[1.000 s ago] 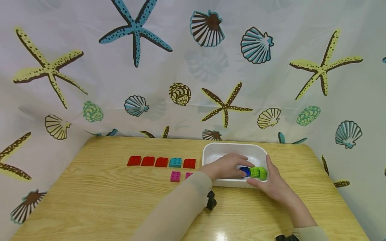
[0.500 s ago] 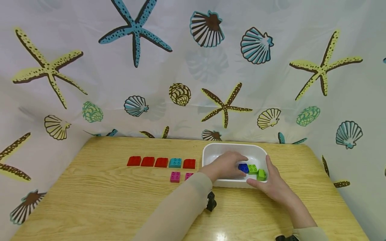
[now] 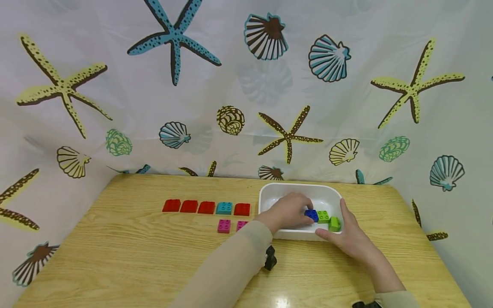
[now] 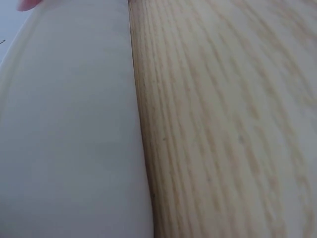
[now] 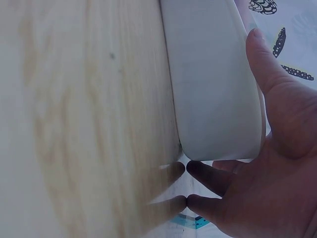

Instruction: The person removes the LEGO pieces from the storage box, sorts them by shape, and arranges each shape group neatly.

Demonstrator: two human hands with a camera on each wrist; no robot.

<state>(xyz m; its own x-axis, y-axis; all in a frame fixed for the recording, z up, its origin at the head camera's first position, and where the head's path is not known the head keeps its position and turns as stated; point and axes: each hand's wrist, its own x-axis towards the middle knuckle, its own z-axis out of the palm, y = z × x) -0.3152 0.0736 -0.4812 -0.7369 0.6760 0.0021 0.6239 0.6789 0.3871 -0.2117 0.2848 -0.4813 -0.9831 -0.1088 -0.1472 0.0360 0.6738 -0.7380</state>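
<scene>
My left hand (image 3: 290,210) reaches down into a white plastic bin (image 3: 273,188), its thumb and index finger bent beside a blue toy brick (image 3: 311,215). The hand hides the bin floor beneath it, so whether it pinches anything cannot be seen. To the right of the blue brick sits a lime green brick (image 3: 322,217), and another green piece (image 3: 334,224) lies near the front right corner. My right hand (image 3: 350,234) grips that corner from outside, thumb over the front rim and fingers along the side. The right wrist view shows this hand (image 5: 277,163) against the bin wall (image 5: 213,84).
On the wooden table (image 3: 135,256), left of the bin, a back row holds several red pieces (image 3: 188,206) and a turquoise brick (image 3: 224,208). Before it lie pink bricks (image 3: 224,226), one partly behind my left sleeve (image 3: 227,265). A patterned curtain (image 3: 231,90) surrounds the table.
My left fingers have come off the blue brick, and the index finger has drawn in. The blue and green bricks shifted slightly left and back, the right green piece slightly forward. The right hand stayed put.
</scene>
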